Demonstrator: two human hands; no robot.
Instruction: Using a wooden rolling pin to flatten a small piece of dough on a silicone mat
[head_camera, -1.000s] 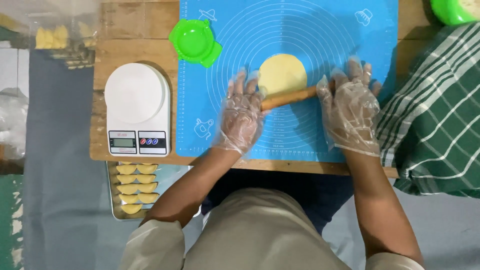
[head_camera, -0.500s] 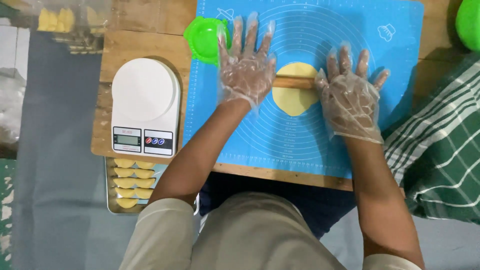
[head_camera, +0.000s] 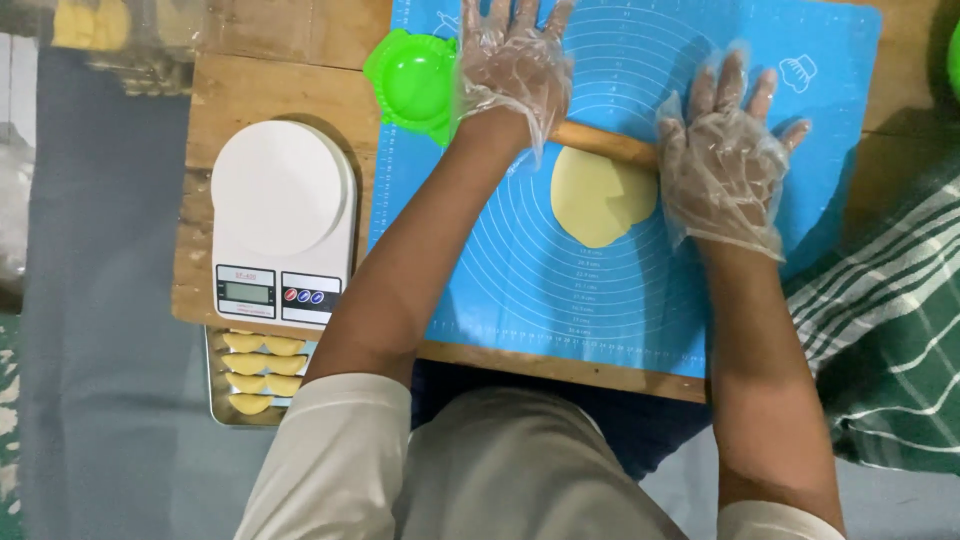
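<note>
A flat round of pale yellow dough (head_camera: 598, 197) lies on a blue silicone mat (head_camera: 620, 290) with printed circles. A thin wooden rolling pin (head_camera: 607, 144) rests across the dough's far edge. My left hand (head_camera: 512, 62) and my right hand (head_camera: 727, 160), both in clear plastic gloves, press flat on the pin's two ends with fingers spread. The pin's ends are hidden under my palms.
A green round dumpling mould (head_camera: 412, 85) sits at the mat's left edge. A white kitchen scale (head_camera: 281, 225) stands on the wooden table (head_camera: 250, 95). Below it a metal tray (head_camera: 222, 400) holds several folded yellow dumplings. A green striped cloth (head_camera: 890, 330) lies at right.
Both hands have rolled the pin away from me, from the dough's near side to its far edge. The dough now shows in front of the pin, flatter and wider.
</note>
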